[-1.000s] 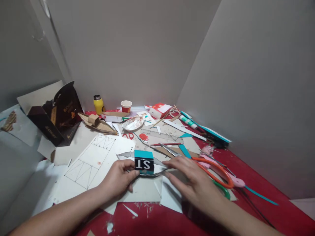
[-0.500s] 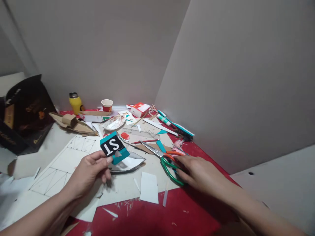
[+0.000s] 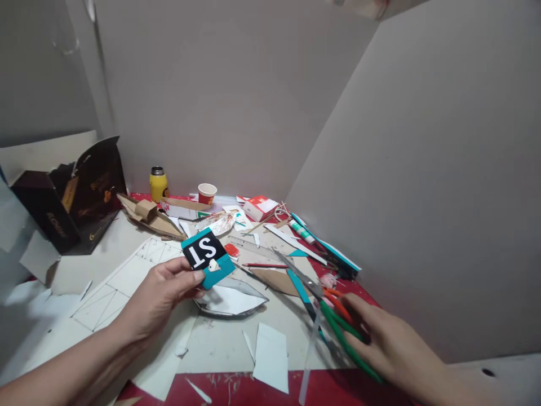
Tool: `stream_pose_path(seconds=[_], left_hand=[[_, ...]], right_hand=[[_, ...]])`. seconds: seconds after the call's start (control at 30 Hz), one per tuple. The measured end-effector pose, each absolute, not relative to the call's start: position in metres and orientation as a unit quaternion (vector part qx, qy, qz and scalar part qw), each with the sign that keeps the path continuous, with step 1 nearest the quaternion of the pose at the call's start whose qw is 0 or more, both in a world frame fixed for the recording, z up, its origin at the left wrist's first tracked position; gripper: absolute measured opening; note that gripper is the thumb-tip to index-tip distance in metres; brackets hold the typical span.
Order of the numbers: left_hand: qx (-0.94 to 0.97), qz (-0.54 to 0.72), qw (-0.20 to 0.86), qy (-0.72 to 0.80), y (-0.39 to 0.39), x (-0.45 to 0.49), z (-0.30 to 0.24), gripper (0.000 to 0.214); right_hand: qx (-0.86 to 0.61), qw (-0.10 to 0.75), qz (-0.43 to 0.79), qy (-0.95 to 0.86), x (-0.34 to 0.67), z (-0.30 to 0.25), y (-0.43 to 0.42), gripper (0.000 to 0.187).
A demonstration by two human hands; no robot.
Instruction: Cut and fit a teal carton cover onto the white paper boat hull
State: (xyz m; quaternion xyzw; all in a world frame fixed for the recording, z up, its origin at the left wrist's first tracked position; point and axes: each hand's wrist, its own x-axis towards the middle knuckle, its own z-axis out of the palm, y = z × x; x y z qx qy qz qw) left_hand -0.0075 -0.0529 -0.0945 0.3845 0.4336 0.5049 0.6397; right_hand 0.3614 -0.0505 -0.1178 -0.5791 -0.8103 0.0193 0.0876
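Note:
Between thumb and fingers, my left hand point(image 3: 163, 296) holds up a small teal and black piece of printed card point(image 3: 203, 252) with white letters and a little hole near its lower edge. My right hand point(image 3: 380, 338) grips a pair of scissors point(image 3: 310, 285) with orange and green handles, the blades pointing up and left. A white boat-shaped cutout point(image 3: 232, 299) with a dark rim lies under the card. Below the scissors is a strip of teal and black card point(image 3: 302, 290).
A brown cardboard boat point(image 3: 154, 223), yellow bottle point(image 3: 158, 185), paper cup point(image 3: 207, 194) and red-white box point(image 3: 259, 208) stand at the back. A dark box point(image 3: 80, 203) is at left. A glue stick point(image 3: 302, 231), ruler point(image 3: 253, 248) and white card point(image 3: 271, 356) lie about.
The view has turned left, so the table things sit further right. My right hand has drawn the scissors away from the card, towards the lower right. The left hand still holds the card.

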Motion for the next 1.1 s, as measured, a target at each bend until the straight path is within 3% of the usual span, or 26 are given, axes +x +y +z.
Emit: stream_pose_path(seconds=[0.13, 0.33, 0.47, 0.53, 0.63, 0.7, 1.1], left_hand=[[0.385, 0.515, 0.630, 0.436, -0.054, -0.007, -0.090, 0.016], [0.401, 0.532, 0.594, 0.451, -0.058, -0.006, -0.089, 0.022], [0.408, 0.548, 0.564, 0.463, -0.061, -0.007, -0.087, 0.025], [0.420, 0.551, 0.551, 0.465, -0.064, -0.007, -0.084, 0.023], [0.430, 0.546, 0.548, 0.465, -0.068, -0.005, -0.080, 0.023], [0.427, 0.546, 0.556, 0.460, -0.070, -0.004, -0.078, 0.024], [0.401, 0.577, 0.520, 0.487, -0.067, -0.001, -0.083, 0.029]], right_hand=[[-0.554, 0.192, 0.112, -0.802, 0.350, -0.114, -0.072, 0.041], [-0.552, 0.136, 0.258, -0.781, 0.310, -0.103, -0.097, 0.057], [-0.510, 0.148, 0.246, -0.811, 0.288, -0.099, -0.095, 0.065], [-0.484, 0.158, 0.229, -0.830, 0.278, -0.099, -0.094, 0.058], [-0.459, 0.178, 0.205, -0.846, 0.265, -0.100, -0.094, 0.027], [-0.452, 0.188, 0.185, -0.852, 0.259, -0.102, -0.094, 0.018], [-0.436, 0.148, 0.146, -0.876, 0.251, -0.103, -0.089, 0.016]])
